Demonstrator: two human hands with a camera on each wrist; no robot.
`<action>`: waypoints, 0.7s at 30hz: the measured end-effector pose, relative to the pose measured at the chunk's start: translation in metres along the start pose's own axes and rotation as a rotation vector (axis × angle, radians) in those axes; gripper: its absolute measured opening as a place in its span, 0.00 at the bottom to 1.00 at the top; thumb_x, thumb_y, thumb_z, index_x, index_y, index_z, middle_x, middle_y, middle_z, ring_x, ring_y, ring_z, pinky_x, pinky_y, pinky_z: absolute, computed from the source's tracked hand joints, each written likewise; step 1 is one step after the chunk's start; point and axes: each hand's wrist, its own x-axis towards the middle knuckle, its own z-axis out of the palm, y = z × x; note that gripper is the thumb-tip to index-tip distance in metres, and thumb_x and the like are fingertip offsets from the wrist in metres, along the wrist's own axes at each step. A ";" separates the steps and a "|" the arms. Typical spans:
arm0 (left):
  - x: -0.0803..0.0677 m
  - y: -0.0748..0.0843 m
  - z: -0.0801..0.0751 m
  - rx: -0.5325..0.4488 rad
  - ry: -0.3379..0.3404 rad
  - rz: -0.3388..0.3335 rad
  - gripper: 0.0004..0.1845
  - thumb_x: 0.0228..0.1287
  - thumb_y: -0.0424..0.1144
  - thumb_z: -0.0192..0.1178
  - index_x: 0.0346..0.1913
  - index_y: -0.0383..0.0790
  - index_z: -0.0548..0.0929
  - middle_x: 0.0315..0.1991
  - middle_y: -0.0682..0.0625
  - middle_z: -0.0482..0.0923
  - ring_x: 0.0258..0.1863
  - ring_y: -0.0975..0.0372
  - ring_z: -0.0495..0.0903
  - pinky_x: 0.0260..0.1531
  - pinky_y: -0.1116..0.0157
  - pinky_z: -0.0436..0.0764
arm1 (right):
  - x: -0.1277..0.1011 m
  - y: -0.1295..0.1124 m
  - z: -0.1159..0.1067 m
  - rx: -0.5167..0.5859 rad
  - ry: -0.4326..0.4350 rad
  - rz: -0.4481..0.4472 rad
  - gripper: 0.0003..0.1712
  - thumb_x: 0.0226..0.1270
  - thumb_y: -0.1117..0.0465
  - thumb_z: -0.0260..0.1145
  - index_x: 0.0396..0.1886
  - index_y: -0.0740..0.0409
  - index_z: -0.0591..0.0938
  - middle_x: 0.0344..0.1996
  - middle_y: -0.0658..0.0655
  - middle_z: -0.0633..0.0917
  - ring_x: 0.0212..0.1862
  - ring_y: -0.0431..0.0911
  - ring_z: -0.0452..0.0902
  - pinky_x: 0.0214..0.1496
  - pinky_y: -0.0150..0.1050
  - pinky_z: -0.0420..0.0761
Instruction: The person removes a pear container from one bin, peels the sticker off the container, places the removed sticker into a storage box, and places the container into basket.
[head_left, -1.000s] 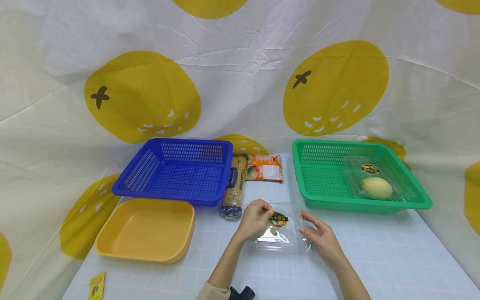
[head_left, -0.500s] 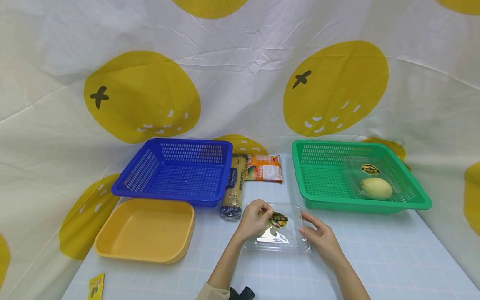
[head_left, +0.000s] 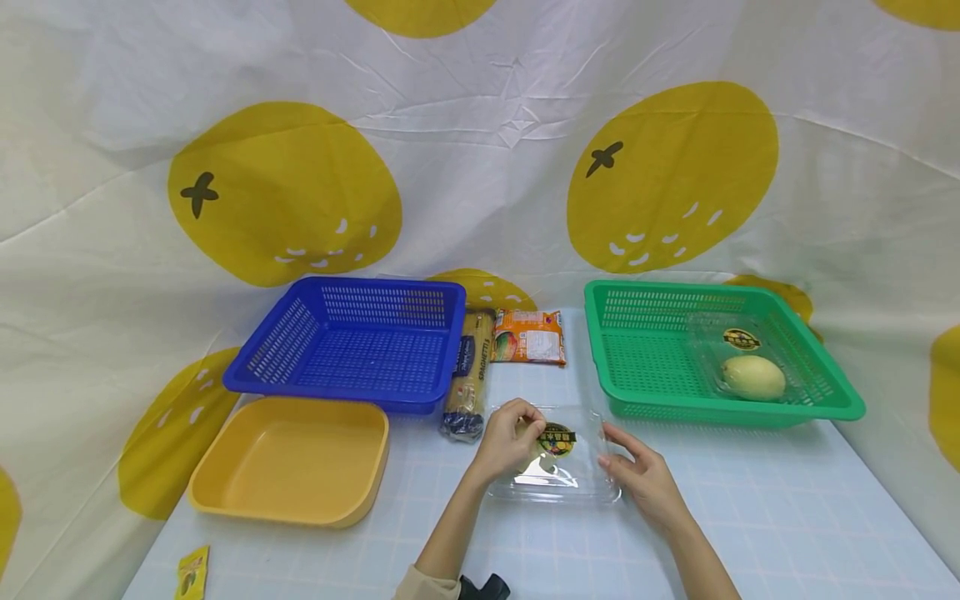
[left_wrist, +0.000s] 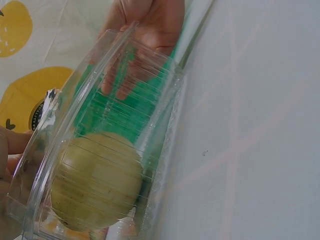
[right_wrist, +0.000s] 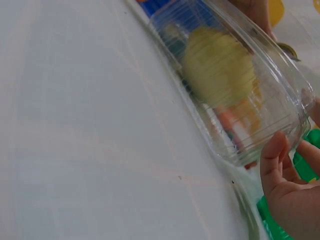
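Left of the green basket (head_left: 652, 358) and nearer than it, a clear box (head_left: 572, 467) holds 1 pale fruit (left_wrist: 97, 182). The left hand (head_left: 508, 443) pinches the sticker (head_left: 558, 440) on top; the right hand (head_left: 645, 481), unclenched, touches the end nearest the green basket.

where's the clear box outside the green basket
In the head view, the clear box is just right of centre, left hand at its sticker, right hand at its right edge.
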 end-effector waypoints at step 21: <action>0.001 0.001 0.000 -0.014 0.021 -0.005 0.02 0.56 0.27 0.60 0.29 0.36 0.81 0.30 0.47 0.79 0.34 0.59 0.77 0.41 0.65 0.76 | -0.001 -0.002 0.000 -0.012 -0.009 -0.004 0.34 0.64 0.70 0.61 0.66 0.76 0.59 0.58 0.47 0.72 0.49 0.41 0.78 0.43 0.28 0.79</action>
